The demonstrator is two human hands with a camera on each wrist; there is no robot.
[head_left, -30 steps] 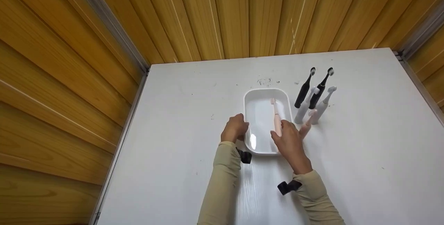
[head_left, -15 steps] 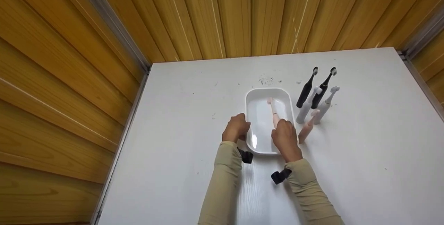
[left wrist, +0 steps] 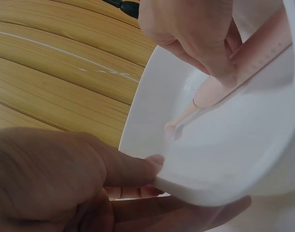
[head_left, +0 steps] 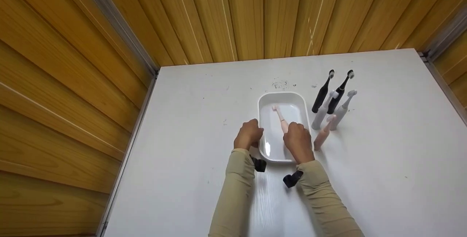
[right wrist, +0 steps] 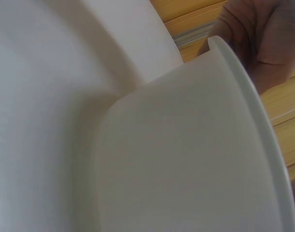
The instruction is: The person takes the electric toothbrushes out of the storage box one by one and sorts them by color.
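A pink electric toothbrush [head_left: 284, 123] lies slanted inside a white tray [head_left: 269, 134], its head toward the far left. My right hand [head_left: 298, 140] grips its handle from above; in the left wrist view the fingertips pinch the pink handle [left wrist: 212, 92] low over the tray floor. On the tray's left side, my left hand [head_left: 249, 134] holds the rim, thumb on the inside and fingers beneath in the left wrist view. The right wrist view is filled mostly by the tray's outer wall [right wrist: 186, 145], with part of my left hand [right wrist: 273, 48] beyond the rim.
Right of the tray, a second pink toothbrush [head_left: 322, 137] stands upright on the white table [head_left: 182, 138]. Behind it stand two white toothbrushes [head_left: 340, 115] and two black toothbrushes [head_left: 321, 96]. A wood-patterned wall [head_left: 248, 18] borders the table's far edge.
My right hand has moved left and slightly away from me, and the toothbrush in it has swung its head leftward across the tray. My left hand has stayed on the rim.
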